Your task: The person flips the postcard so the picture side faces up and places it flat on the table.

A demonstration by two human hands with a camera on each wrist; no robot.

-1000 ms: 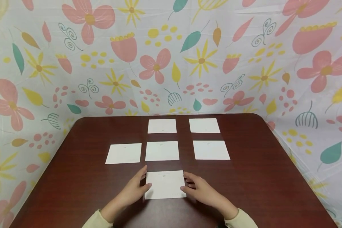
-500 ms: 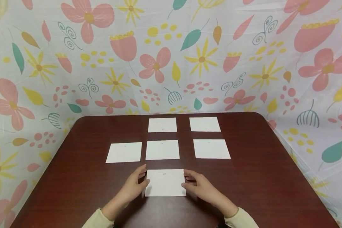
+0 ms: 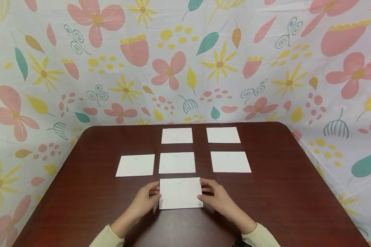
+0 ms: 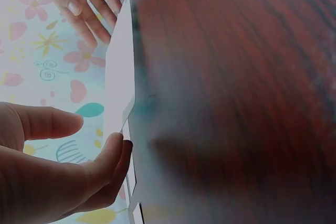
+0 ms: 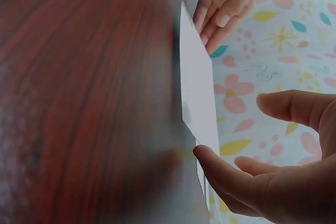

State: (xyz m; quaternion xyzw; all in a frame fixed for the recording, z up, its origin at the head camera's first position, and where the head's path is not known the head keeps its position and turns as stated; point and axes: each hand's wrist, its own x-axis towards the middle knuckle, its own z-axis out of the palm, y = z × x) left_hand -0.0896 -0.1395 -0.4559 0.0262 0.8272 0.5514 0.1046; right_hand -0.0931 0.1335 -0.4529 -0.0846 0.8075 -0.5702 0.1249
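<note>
A white card with a small dark mark near its far edge lies in front of the person, between both hands. At its left edge are the fingertips of my left hand. My right hand has its fingertips at the right edge. In the left wrist view, the left fingers meet the card's corner while the thumb stands apart from it. Likewise, the right wrist view has a right finger at the card's corner and the thumb held away. Neither hand is wrapped round the card.
Beyond it, a middle row holds a left card, a centre card and a right card. Two more cards, a far centre card and a far right card, lie near the back edge of the brown table. A flowered cloth hangs behind.
The near card has shifted away from the person, closer to the middle row, with both hands staying at its sides. The left thumb has drawn back from over the card's face to its edge.
</note>
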